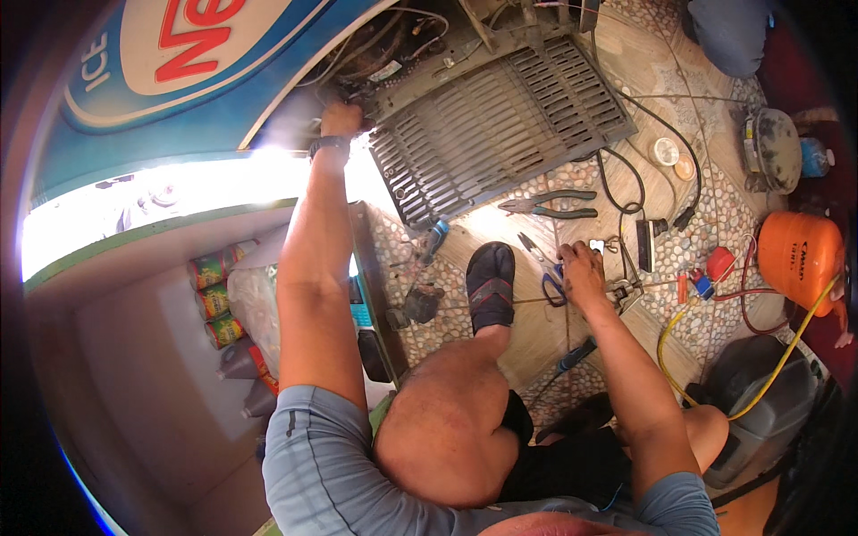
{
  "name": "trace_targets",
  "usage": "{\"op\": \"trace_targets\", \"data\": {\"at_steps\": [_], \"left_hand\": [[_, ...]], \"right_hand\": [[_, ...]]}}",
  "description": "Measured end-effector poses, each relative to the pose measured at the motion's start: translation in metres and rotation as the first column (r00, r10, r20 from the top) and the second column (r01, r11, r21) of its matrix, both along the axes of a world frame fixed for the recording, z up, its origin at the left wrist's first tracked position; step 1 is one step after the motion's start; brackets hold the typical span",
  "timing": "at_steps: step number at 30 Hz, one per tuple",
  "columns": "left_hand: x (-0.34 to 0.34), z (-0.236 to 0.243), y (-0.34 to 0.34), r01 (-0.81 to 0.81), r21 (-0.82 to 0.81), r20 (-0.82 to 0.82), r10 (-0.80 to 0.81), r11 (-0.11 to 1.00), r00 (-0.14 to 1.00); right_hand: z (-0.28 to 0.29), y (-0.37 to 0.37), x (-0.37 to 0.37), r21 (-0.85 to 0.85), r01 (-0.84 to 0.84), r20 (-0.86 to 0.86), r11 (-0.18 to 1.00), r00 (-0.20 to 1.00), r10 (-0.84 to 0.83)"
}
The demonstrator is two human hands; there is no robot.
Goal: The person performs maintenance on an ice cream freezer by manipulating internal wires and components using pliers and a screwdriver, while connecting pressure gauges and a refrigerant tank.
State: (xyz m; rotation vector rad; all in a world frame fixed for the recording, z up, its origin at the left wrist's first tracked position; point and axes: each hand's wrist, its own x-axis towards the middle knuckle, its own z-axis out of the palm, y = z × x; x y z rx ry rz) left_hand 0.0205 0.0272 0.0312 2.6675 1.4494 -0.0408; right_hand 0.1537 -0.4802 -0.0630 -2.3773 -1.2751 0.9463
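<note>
My left hand (342, 120) reaches into the open lower bay of a blue cooler cabinet (125, 89); a dark band circles its wrist. Its fingertips are hidden among cables and dark parts there, so its grip does not show. My right hand (585, 279) is low over the floor, fingers slightly apart and pointing down, right beside scissors (552, 288) with blue handles. A small white piece (596, 245) is by its fingertips. Between the hands, a dusty slotted metal grille (500, 125) leans out from the bay. Pliers (550, 205) with dark grips lie below the grille.
An orange tank (800, 262) stands at the right, with a yellow hose (786, 353) and a red hose. A black jug (760, 411) sits nearer me. A screwdriver (576, 355), a brush (647, 246) and a black cable (626, 174) lie on the floor. Cans (213, 299) stand at left.
</note>
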Motion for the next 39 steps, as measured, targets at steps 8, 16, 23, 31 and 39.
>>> {"op": "trace_targets", "data": {"at_steps": [8,16,23,31,39], "left_hand": [[0.003,-0.002,-0.05,-0.181,-0.406,0.755,0.44,0.896,0.486],[-0.011,-0.017,-0.029,0.161,-0.781,0.551,0.788,0.603,-0.276],[-0.014,-0.049,-0.12,0.223,-0.825,0.499,0.855,0.519,-0.142],[-0.041,-0.075,-0.284,0.164,-0.863,0.505,0.815,0.478,0.283],[-0.084,-0.088,-0.303,0.023,-0.83,0.533,0.78,0.557,0.328]], "right_hand": [[0.004,0.004,-0.003,-0.056,-0.006,-0.023,0.998,1.0,0.005],[0.005,-0.005,-0.007,0.078,0.064,-0.056,0.995,0.997,-0.06],[0.016,-0.024,0.004,0.002,0.157,-0.122,0.988,0.98,-0.156],[0.027,-0.025,0.014,0.171,0.152,-0.085,0.973,0.987,-0.139],[0.022,-0.008,0.015,0.17,0.146,-0.03,0.974,0.989,-0.143]]}}
